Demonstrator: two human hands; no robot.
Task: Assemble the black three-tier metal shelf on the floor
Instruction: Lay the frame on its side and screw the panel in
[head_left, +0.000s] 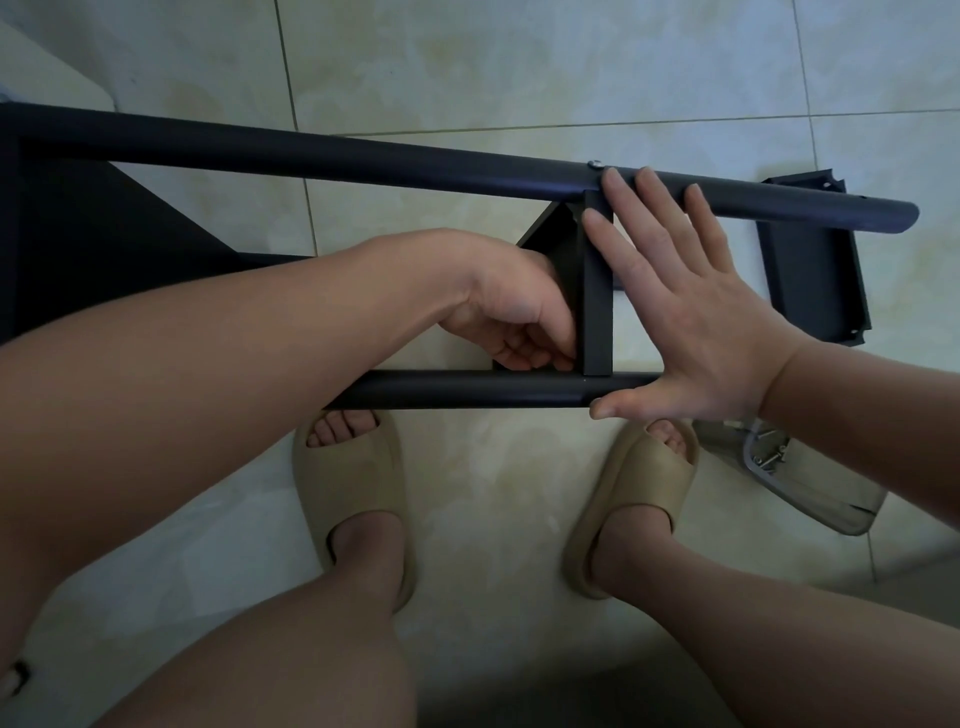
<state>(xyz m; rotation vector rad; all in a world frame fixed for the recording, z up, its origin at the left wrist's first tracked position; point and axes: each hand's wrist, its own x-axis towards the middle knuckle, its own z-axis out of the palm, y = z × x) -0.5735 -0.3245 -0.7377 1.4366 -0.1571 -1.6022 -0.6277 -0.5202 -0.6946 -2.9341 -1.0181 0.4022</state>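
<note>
- Down on the tiled floor (519, 78), the black shelf frame (78, 234) lies on its side. It reaches from the left edge almost to the right edge.
- We see two round poles. The top pole (363, 161) is long. The bottom pole (467, 389) is shorter and lies close to our feet.
- One flat shelf board (597, 312) stands on its edge between the two poles and touches both.
- Our right hand (696, 322) is spread wide and flat. Its fingers (660, 208) are straight and press on the right side of the shelf board and on the top pole. Its thumb (623, 405) rests on the bottom pole.
- Our left hand (514, 317) is on the left side of the shelf board, just above the bottom pole. Its fingers are curled up against the board. We cannot tell if they hold something small.
- A little shiny screw (595, 164) sits in the top pole, right by our right fingertips.
- Near the right edge of the floor lies a loose black tray (815, 270). The end of the top pole crosses over it.
- A clear bag (810, 483) with small metal bits lies by the right edge too, partly under our right arm.
- Our feet are in tan slippers (348, 488), just below the bottom pole.
</note>
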